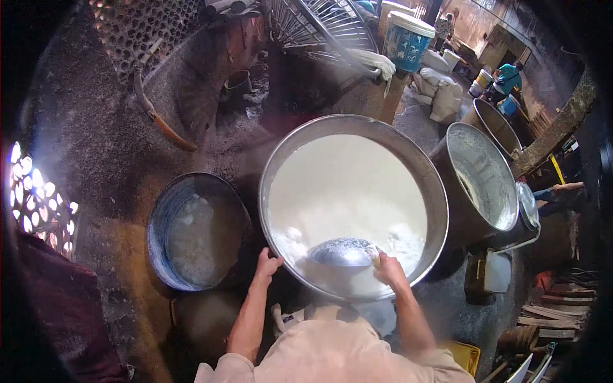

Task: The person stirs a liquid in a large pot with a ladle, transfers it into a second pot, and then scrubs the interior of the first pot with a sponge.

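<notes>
A large round metal vat (348,185) full of white liquid stands in front of me, with white foam near its front edge. A shiny metal bowl (343,253) sits tilted at the liquid's surface near that edge. My right hand (388,269) is closed on the bowl's right side, just inside the rim. My left hand (269,264) is at the vat's outer left rim with its fingers bent in; whether it grips the rim is too small to tell.
Left of the vat stands a round tub (198,231) with cloudy liquid. Metal drums (483,175) stand to the right. Behind are a wire basket (322,29), a blue bucket (407,41) and sacks (446,99). Another person (507,80) is far back right; someone's arm shows at the right edge.
</notes>
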A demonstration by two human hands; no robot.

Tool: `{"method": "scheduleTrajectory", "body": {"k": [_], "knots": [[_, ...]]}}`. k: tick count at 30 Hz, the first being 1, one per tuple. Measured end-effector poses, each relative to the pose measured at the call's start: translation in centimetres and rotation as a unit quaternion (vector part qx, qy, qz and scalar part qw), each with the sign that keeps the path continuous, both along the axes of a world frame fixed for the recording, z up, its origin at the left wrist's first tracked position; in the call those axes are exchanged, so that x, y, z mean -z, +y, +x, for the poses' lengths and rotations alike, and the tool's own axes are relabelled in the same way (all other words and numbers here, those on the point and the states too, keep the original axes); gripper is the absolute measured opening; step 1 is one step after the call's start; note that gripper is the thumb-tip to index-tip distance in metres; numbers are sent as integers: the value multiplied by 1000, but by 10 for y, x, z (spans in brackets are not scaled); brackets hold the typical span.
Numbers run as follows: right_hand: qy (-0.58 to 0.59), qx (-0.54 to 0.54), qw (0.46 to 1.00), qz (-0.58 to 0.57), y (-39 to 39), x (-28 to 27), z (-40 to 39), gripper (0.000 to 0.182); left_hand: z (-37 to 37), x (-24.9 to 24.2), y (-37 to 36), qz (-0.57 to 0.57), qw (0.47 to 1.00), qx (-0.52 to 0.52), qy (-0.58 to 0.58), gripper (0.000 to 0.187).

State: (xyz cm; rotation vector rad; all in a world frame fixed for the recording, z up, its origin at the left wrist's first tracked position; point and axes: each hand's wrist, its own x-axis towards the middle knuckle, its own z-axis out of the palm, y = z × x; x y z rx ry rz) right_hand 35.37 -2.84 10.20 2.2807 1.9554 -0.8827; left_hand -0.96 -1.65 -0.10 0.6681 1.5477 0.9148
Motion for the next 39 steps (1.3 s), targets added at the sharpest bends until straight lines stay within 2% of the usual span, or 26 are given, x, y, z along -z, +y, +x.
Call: {"method": "scheduleTrajectory", "body": {"k": [2,3,4,5,7,11,14,15,18,21,22,25,29,32,34,36,39], "knots": [[-13,-2,1000,-15,-10,1,19,33,4,7,-1,15,999,-25,17,43],[-17,-15,999,-24,-14,1,29,43,11,-12,-4,-10,999,-44,22,40],[-21,-29,999,-32,-17,1,39,54,14,-7,-6,-12,998,-48,24,40],[-18,-35,999,-25,-22,0,48,55,14,1,-5,-6,997,-70,34,41],[-16,-51,998,-28,-29,0,67,52,15,15,-6,8,992,-99,81,41],[-22,-89,995,-34,-33,-10,101,41,19,26,-5,0,988,-138,72,40],[-45,-103,992,-49,-36,-22,121,36,27,10,-4,-17,984,-139,110,41],[-46,-104,993,-33,-37,-16,131,34,16,42,0,5,981,-141,130,42],[-78,-157,983,-48,-36,-50,142,30,20,32,1,-3,984,-138,117,42],[-105,-117,987,-34,-36,-75,140,26,11,55,4,20,985,-107,137,43],[-118,-124,985,-32,-35,-87,141,24,13,47,8,26,986,-95,136,43],[-169,-151,973,-47,-30,-129,131,21,24,7,-2,-14,993,-111,28,42],[-234,-168,956,-64,-17,-154,127,24,29,11,-8,41,990,-120,56,42],[-260,-148,952,-69,-11,-180,118,26,17,68,-1,38,990,-124,46,44],[-274,-155,948,-55,-8,-196,121,26,25,32,-17,28,992,-123,26,44],[-294,-100,950,-38,-8,-219,111,21,30,2,-30,-18,995,-100,5,43],[-326,-150,933,-11,-11,-241,129,25,33,6,-51,18,998,-65,18,39]]}}
